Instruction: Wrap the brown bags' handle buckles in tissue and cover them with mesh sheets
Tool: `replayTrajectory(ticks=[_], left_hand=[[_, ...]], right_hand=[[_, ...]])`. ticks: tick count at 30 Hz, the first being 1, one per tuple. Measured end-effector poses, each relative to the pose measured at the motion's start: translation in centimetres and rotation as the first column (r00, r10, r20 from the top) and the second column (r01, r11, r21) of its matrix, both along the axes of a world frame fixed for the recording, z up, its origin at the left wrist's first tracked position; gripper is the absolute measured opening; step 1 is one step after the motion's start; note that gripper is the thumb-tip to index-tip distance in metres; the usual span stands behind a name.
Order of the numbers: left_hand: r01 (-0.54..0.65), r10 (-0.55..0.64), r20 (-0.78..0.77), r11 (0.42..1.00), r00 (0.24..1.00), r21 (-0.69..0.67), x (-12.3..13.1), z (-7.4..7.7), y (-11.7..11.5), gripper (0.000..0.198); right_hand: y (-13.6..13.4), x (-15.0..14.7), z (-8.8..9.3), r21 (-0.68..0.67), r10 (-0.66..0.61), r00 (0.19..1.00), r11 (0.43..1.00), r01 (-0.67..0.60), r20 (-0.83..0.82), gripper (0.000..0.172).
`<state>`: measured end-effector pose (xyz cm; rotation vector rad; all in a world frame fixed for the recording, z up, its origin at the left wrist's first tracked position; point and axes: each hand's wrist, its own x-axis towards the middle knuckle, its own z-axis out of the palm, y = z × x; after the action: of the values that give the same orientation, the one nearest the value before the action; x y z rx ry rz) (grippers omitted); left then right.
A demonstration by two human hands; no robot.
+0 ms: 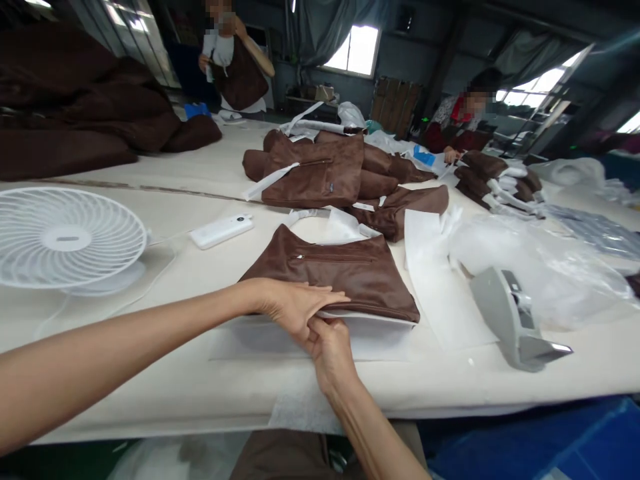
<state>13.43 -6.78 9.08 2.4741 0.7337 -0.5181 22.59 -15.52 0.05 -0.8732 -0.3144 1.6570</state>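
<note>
Your left hand lies flat, fingers pressed together, on the lower edge of the brown bag, holding it down. Your right hand comes up from below and meets it there. Its thumb and fingers are pinched on the near edge of the white sheet just under your left fingertips.

The bag lies flat in front of you on the table, zip side up, on top of that sheet. White paper shows at its top opening, so the stuffing looks done. The sheet is flat under the bag and nothing is folded over the brown leather. I judge the wrapping of this bag to be at its start: one edge is gripped, and every side is open.

To the right, a grey tape holder stands near the bag but apart from it, with clear plastic bags behind it. Past the bag is a pile of brown bags, some with white strips on them. To the left are a white power bank and a white fan. On the far side of the table, one person stands and another sits beside a stack of brown pieces.
</note>
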Motion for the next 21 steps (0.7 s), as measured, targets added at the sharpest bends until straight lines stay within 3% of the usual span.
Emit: replayTrajectory(ticks=[2, 5, 10, 15, 21], left_hand=[[0.014, -0.015, 0.019, 0.999, 1.000, 0.040, -0.4, -0.4, -0.5, 0.098], [-0.055, 0.044, 0.071, 0.986, 0.997, 0.157, -1.4, -2.1, -1.3, 0.085], [-0.160, 0.001, 0.394, 0.914, 0.919, 0.371, -3.7, -7.4, -2.3, 0.068], [-0.292, -0.158, 0.577, 0.739, 0.801, 0.608, -4.3, -11.5, -2.8, 0.063], [-0.350, -0.268, 0.559, 0.552, 0.785, 0.757, -3.8, -12.4, -3.1, 0.061]], right_hand=[[0.2, 0.1, 0.1, 0.005, 0.010, 0.999, 1.000, -0.009, -0.036, 0.027], [0.4, 0.2, -0.1, 0.014, -0.004, 0.996, 1.000, 0.005, -0.087, 0.026], [0.2, 1.1, -1.0, 0.049, 0.028, 0.990, 0.999, -0.021, -0.135, 0.038], [-0.3, 4.1, -2.8, 0.002, -0.004, 0.996, 1.000, 0.004, -0.093, 0.047], [-1.9, 10.1, -5.0, -0.109, -0.199, 0.968, 0.977, 0.184, -0.153, 0.035]])
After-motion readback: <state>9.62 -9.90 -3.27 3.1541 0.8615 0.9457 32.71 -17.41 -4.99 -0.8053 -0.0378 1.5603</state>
